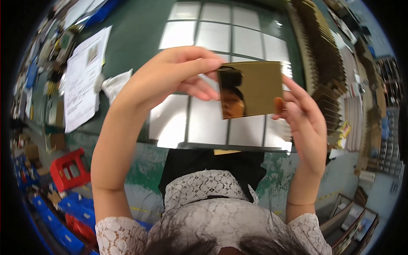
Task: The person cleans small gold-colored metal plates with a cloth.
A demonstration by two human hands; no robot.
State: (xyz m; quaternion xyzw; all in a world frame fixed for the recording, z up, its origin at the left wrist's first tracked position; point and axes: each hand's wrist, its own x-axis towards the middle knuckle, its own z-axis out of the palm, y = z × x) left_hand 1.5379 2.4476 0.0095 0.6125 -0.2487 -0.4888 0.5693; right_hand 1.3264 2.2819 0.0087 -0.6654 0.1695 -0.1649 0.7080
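A thin rectangular gold-tinted mirror plate is raised above the table, its glossy face turned toward me and carrying a reflection. My left hand has its thumb and fingers at the plate's upper left corner and left edge. On the opposite side, my right hand grips the right edge, the thumb showing against the face and the other fingers partly hidden behind. Beneath the plate, pale shiny rectangles form a grid on the dark green table; whether they are separate sheets or reflections, I cannot tell.
Printed papers and a crumpled white wrapper lie left on the table. Stacked brown cardboard pieces line the right side. A small yellowish piece shows at the near table edge. A red stool and blue bins stand lower left.
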